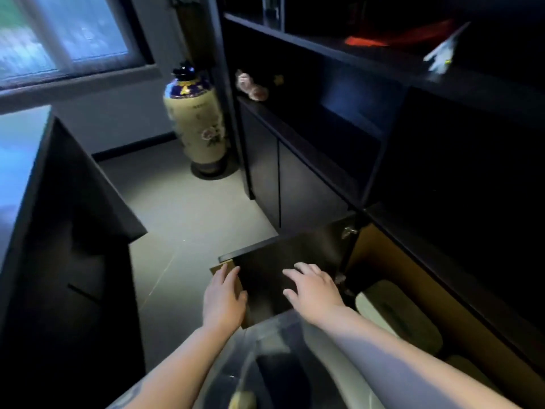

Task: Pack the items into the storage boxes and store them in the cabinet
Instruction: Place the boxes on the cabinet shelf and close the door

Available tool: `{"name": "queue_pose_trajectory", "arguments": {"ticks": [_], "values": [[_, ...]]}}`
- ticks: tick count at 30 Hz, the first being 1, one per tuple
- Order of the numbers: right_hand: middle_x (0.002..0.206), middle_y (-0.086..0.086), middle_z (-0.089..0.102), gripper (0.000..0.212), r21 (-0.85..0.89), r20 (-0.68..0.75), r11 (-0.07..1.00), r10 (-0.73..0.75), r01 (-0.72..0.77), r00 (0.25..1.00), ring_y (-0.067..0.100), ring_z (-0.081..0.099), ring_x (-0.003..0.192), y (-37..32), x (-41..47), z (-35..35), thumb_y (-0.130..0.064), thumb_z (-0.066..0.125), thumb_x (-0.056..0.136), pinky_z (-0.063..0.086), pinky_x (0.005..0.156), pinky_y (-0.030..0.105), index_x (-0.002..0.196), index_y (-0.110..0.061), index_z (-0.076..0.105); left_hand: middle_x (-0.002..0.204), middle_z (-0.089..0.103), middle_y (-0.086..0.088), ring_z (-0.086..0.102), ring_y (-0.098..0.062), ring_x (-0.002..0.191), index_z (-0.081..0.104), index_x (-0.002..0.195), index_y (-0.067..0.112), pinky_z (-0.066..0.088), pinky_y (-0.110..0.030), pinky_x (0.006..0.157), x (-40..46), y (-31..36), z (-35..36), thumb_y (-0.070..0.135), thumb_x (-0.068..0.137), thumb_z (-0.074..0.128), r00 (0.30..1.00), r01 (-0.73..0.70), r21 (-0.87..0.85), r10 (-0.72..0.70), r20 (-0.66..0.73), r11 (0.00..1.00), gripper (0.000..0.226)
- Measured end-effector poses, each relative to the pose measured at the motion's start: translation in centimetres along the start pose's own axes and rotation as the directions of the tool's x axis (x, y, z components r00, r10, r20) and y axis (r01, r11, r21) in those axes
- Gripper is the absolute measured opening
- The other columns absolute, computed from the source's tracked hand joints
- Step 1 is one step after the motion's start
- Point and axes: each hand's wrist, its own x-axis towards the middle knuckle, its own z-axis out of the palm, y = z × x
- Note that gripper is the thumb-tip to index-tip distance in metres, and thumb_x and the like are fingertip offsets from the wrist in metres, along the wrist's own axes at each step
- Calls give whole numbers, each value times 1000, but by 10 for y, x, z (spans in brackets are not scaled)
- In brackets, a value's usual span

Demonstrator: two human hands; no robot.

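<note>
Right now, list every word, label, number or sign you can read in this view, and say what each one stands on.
No text here can be read.
Vase: small dark marks on its upper body, too small and blurred to read.
White object on the upper shelf: motion-blurred, no legible marking.
Cabinet door, under the left hand and right hand: no lettering visible.
Clear storage box below the arms: no label visible.

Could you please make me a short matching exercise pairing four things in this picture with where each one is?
Things:
1. vase
2. left hand
3. right hand
4. storage box

Places:
A. inside the open cabinet
B. on the floor by the shelves
C. on the outer edge of the open cabinet door
D. flat on the door's dark inner face

Pairs: 1-B, 2-C, 3-D, 4-A
</note>
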Motion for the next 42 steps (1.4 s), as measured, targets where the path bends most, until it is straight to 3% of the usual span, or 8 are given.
{"name": "queue_pose_trajectory", "arguments": {"ticks": [5,10,17,20,24,32,39,42], "values": [[154,-1,28,51,-15,15,993,-116,116,993,20,18,143,-59,85,22,-36,48,95,15,115,39,144,-31,36,156,22,-4,28,-23,140,30,145,19,26,-37,113,59,-40,-16,21,92,54,993,121,-143,-119,20,982,58],[157,-3,23,47,-17,85,1000,-16,18,996,19,13,145,-87,138,60,-39,44,97,8,118,40,143,-32,37,149,36,-2,31,-16,138,37,143,18,26,-32,113,97,-73,-8,26,96,49,978,116,-317,-53,202,941,49],[120,-1,58,30,102,23,993,51,-53,998,17,43,123,-76,138,78,-43,50,93,19,111,31,114,-26,64,106,69,5,62,-10,103,63,105,30,47,-25,87,106,-95,4,20,95,51,941,91,-505,91,325,858,19],[107,-2,57,24,175,12,983,48,-49,999,17,47,113,-65,120,79,-43,59,88,18,113,32,96,-23,69,88,69,3,64,-13,87,62,86,29,51,-31,79,97,-96,6,14,92,57,892,101,-555,172,419,826,17],[112,-3,54,20,175,-4,984,-22,23,1000,14,43,122,-41,73,82,-41,66,83,7,115,27,88,-23,71,94,70,4,65,-6,93,63,97,22,53,-21,79,64,-93,16,17,88,62,768,126,-584,294,569,802,10],[153,-10,30,52,202,-86,963,196,-176,977,9,13,144,32,-58,72,-49,72,76,8,119,34,124,-33,60,124,62,7,59,1,110,48,135,25,47,-22,96,-35,-25,73,37,81,64,540,234,-498,314,781,835,58],[140,-10,51,52,359,-39,814,502,-457,864,12,50,126,118,-173,49,-34,61,90,38,101,23,140,-37,44,111,67,9,62,1,103,55,130,18,45,-9,84,-107,99,148,19,87,64,521,25,-558,465,715,830,44],[136,-8,56,46,358,-128,759,617,-544,776,16,53,123,145,-214,44,-25,56,94,44,99,31,139,-33,47,115,65,4,62,3,96,48,133,17,45,-8,80,-121,151,176,6,92,55,429,18,-582,519,739,813,43]]}}
